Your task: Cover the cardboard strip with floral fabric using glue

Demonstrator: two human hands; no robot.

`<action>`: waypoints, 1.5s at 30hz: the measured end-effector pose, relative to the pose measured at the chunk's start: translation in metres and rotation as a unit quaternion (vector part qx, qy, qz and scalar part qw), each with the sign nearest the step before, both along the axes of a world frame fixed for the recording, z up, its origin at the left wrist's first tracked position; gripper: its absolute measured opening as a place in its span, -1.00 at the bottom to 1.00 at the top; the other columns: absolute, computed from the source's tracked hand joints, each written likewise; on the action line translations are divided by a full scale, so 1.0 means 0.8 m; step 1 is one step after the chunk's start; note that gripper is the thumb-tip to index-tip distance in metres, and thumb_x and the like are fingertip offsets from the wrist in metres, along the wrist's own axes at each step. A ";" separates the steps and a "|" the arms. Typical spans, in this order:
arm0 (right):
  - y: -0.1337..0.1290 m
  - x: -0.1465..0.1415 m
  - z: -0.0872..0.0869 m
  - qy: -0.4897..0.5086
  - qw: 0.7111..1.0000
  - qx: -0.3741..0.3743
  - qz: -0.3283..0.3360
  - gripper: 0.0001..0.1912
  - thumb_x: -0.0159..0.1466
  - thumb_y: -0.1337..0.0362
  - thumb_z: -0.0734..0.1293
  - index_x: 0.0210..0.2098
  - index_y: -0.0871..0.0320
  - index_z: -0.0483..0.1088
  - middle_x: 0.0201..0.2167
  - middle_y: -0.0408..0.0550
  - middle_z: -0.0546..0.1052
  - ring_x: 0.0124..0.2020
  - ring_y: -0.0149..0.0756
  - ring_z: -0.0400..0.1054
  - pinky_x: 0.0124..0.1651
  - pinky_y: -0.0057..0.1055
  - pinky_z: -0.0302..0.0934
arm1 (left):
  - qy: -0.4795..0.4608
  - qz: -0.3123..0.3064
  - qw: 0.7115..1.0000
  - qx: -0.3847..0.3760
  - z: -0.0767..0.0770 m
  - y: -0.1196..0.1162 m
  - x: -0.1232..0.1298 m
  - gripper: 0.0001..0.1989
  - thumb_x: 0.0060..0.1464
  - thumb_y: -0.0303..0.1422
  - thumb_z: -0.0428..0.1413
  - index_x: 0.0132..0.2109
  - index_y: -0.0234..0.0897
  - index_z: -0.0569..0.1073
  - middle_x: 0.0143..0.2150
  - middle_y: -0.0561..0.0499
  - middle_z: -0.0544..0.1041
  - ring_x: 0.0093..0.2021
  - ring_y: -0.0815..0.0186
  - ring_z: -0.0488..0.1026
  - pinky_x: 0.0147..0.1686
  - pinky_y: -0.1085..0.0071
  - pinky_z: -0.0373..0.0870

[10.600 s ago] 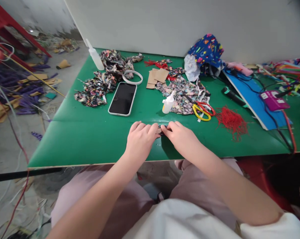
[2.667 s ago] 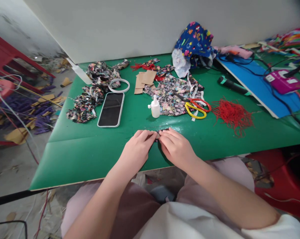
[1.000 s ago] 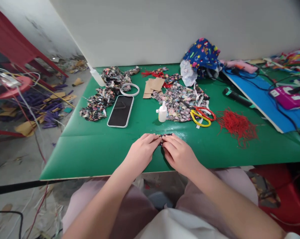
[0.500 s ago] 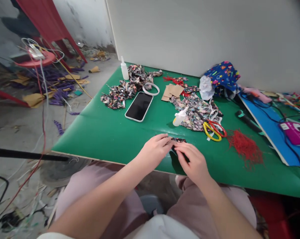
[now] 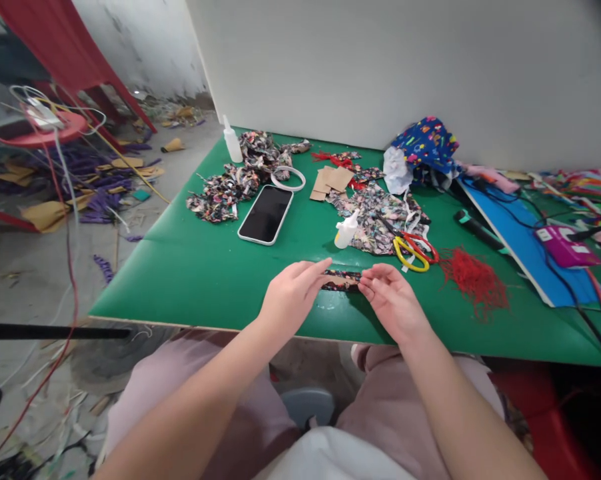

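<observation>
A small strip of dark floral fabric (image 5: 353, 273), with a tan cardboard-like patch showing in its middle, spans the gap between my hands just above the table's near edge. My left hand (image 5: 291, 292) grips its left end, thumb under and fingers stretched over it. At the right end, my right hand (image 5: 391, 300) pinches it between thumb and fingertips. Just beyond the strip stands a small white glue bottle (image 5: 347, 230) with a yellowish base. Behind that lies floral cloth (image 5: 375, 217), and scissors (image 5: 413, 252) with yellow and red handles rest at its right edge.
On the green table (image 5: 175, 267) are a phone (image 5: 265, 215), a white ring (image 5: 289, 179), scrunched floral fabric (image 5: 223, 193), another white bottle (image 5: 232, 141), brown card pieces (image 5: 330, 181) and red threads (image 5: 474, 280). A blue board (image 5: 510, 243) lies right. A pale panel (image 5: 330, 73) stands behind.
My hands have moved apart, and the strip now shows its tan patch between them. My right hand has turned its palm more inward. The whole view has shifted slightly.
</observation>
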State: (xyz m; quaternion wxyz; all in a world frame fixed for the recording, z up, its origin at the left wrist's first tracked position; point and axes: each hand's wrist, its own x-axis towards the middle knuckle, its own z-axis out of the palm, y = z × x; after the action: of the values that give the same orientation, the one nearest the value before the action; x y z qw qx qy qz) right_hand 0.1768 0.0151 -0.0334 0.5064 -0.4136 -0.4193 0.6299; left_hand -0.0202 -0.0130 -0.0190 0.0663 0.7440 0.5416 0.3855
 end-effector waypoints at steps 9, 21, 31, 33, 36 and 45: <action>-0.003 -0.002 0.013 0.011 0.997 -0.060 -0.047 -0.74 -0.15 0.32 0.47 -0.48 0.13 0.34 -0.56 -0.27 0.41 -0.58 -0.56 0.29 -0.48 -0.55 0.30 | -0.077 0.053 0.996 -0.011 0.031 0.015 -0.012 -0.77 0.12 -0.39 0.02 -0.09 -0.24 0.47 -0.27 0.04 0.52 -0.33 0.44 0.43 -0.29 0.52 0.39; -0.005 0.019 0.023 0.033 0.993 -0.082 -0.072 -0.82 -0.10 0.25 0.46 -0.53 0.16 0.41 -0.67 -0.25 0.34 -0.72 -0.62 0.08 -0.72 -0.61 0.00 | 0.180 -0.104 0.964 -0.165 0.026 0.039 -0.038 -0.55 0.03 -0.16 0.09 0.04 -0.27 0.40 0.07 -0.13 0.39 0.13 0.11 0.24 0.09 0.14 0.22; -0.009 0.017 0.014 -0.335 0.918 0.182 -0.110 -0.70 0.21 0.14 0.23 -0.59 0.13 0.34 -0.63 -0.16 0.38 -0.54 -0.42 0.27 -0.44 -0.43 0.20 | 0.229 -0.123 0.959 -0.116 0.003 0.023 -0.044 -0.66 0.14 -0.24 -0.02 -0.01 -0.27 0.44 0.11 -0.14 0.37 0.22 0.10 0.14 0.14 0.08 0.17; -0.007 0.010 0.008 -0.439 0.841 0.308 -0.071 -0.82 0.21 0.21 0.25 -0.41 0.13 0.43 -0.42 -0.08 0.49 -0.32 -0.32 0.33 -0.20 -0.32 0.25 | 0.222 -0.120 0.964 -0.081 -0.002 0.020 -0.042 -0.71 0.14 -0.29 -0.01 -0.05 -0.26 0.47 0.04 -0.12 0.43 0.18 0.12 0.20 0.13 0.08 0.19; -0.004 0.000 -0.001 -0.517 0.748 0.417 0.003 -0.72 0.21 0.22 0.25 -0.13 0.20 0.41 -0.16 0.02 0.48 -0.05 -0.19 0.26 0.03 -0.21 0.19 | 0.206 -0.115 0.970 -0.050 -0.006 0.017 -0.039 -0.76 0.12 -0.35 0.02 -0.10 -0.26 0.50 -0.03 -0.10 0.48 0.14 0.12 0.26 0.10 0.08 0.25; -0.007 -0.008 -0.004 -0.620 0.658 0.422 0.076 -0.56 0.21 0.15 0.23 0.00 0.30 0.34 -0.04 0.07 0.41 0.02 -0.10 0.16 0.09 -0.17 0.14 | 0.192 -0.145 0.970 -0.035 -0.001 0.009 -0.023 -0.73 0.15 -0.49 -0.05 -0.03 -0.30 0.40 -0.03 -0.05 0.47 0.10 0.23 0.29 0.09 0.23 0.30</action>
State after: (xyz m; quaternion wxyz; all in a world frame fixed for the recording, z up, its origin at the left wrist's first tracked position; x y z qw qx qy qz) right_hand 0.1701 0.0098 -0.0367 0.1997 -0.4168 -0.8866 0.0198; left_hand -0.0389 -0.0061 -0.0202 0.0426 0.8720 0.4435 0.2028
